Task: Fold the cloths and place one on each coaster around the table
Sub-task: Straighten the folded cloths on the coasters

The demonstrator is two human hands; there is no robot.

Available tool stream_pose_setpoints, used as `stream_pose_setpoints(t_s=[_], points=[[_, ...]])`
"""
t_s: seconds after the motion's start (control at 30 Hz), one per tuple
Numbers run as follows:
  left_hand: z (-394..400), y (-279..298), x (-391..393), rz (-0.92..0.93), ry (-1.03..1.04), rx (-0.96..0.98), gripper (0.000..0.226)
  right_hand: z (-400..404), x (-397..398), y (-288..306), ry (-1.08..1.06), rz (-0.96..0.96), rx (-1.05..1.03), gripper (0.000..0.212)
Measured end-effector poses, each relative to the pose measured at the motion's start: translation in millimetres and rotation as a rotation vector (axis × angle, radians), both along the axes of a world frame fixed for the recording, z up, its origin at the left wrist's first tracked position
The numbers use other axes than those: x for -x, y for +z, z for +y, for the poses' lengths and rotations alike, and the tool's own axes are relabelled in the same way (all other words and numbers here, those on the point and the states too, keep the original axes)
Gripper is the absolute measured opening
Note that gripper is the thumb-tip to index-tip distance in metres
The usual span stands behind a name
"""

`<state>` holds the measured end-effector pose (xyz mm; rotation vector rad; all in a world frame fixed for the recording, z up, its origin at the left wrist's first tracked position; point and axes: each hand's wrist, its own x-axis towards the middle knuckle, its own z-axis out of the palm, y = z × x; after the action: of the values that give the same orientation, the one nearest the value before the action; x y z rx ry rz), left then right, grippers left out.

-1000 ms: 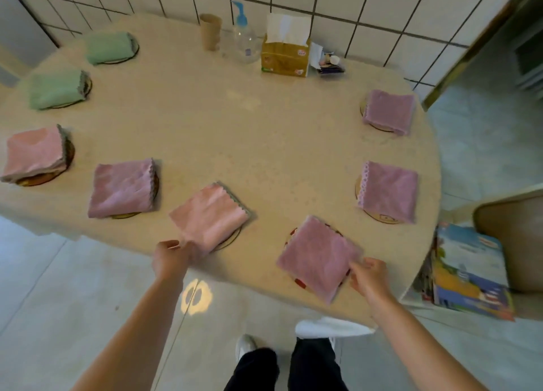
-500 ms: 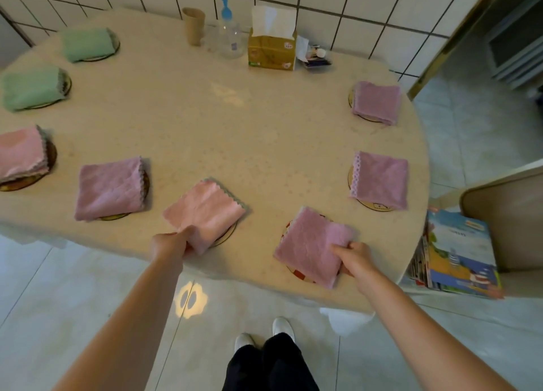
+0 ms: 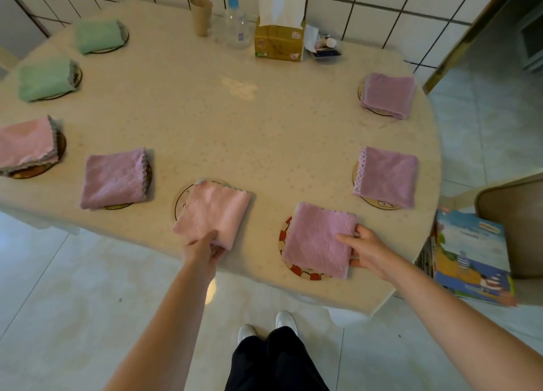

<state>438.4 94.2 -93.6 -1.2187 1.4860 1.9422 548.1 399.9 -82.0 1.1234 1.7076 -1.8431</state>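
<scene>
Several folded cloths lie on coasters around the oval table. My left hand pinches the near corner of a folded pink cloth that half covers a pale round coaster. My right hand grips the right edge of a folded mauve cloth lying on a red-and-white coaster. Two mauve cloths rest on coasters at the right. At the left lie a mauve cloth, a pink cloth and two green cloths.
At the table's back edge stand a brown cup, a clear pump bottle, a tissue box and a small tray of bits. Books and a chair are on the right. A tiled wall runs behind.
The pink cloth under my left hand has turned and slid right, baring the coaster's left side. My right hand has squared the mauve cloth on its coaster. The view moved closer.
</scene>
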Motion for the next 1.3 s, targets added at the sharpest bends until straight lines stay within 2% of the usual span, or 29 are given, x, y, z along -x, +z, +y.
stream_pose_setpoints(t_s=[0.1, 0.2, 0.3, 0.4, 0.5, 0.57, 0.63, 0.7, 0.87, 1.0, 1.1, 1.17, 1.3], points=[[4.1, -7.1, -7.6, 0.007, 0.056, 0.004, 0.009, 9.1, -4.3, -5.0, -0.045, -0.030, 0.054, 0.033], [3.8, -11.7, -11.3, 0.028, 0.101, 0.012, 0.010, 11.2, -5.9, -10.1, -0.047, -0.032, 0.021, 0.032], [1.2, -12.2, -13.9, 0.019, 0.061, 0.026, 0.011, 10.5, -5.7, -12.7, -0.018, -0.047, -0.056, 0.028], [-6.1, -10.8, -13.5, -0.028, -0.048, 0.071, 0.015, 11.2, -6.1, -11.3, 0.031, -0.100, -0.224, 0.020], [-18.8, -6.3, -14.4, -0.053, -0.188, 0.098, 0.024, 13.0, 0.0, 2.6, 0.137, -0.137, -0.514, 0.021], [-31.2, -1.8, -12.3, -0.054, -0.216, 0.143, 0.025, 9.8, 11.9, 15.6, 0.213, -0.077, -0.747, 0.023], [-46.4, 3.3, -5.1, -0.039, -0.194, 0.192, 0.022, -0.4, 29.0, 30.7, 0.225, 0.060, -0.836, 0.021], [-66.1, 8.3, 7.7, -0.004, -0.142, 0.223, 0.020, -18.9, 51.3, 42.1, 0.261, 0.164, -0.799, 0.019], [-127.3, 16.5, 54.6, 0.102, -0.048, 0.368, 0.020, -94.8, 120.3, 46.1, 0.367, 0.215, -0.650, 0.017], [-185.9, 22.5, 97.8, 0.191, -0.104, 0.564, 0.011, -181.7, 171.6, 43.5, 0.465, 0.287, -0.624, 0.016], [-241.0, 22.8, 136.0, 0.213, -0.155, 0.630, 0.018, -253.7, 205.2, 36.1, 0.474, 0.301, -0.572, 0.015], [-280.6, 23.2, 165.5, 0.207, -0.172, 0.654, 0.019, -303.6, 225.2, 26.8, 0.370, 0.203, -0.417, 0.017], [-348.0, 20.2, 221.8, 0.186, -0.187, 0.708, 0.024, -378.3, 240.3, 23.4, 0.000, -0.174, 0.093, 0.015]])
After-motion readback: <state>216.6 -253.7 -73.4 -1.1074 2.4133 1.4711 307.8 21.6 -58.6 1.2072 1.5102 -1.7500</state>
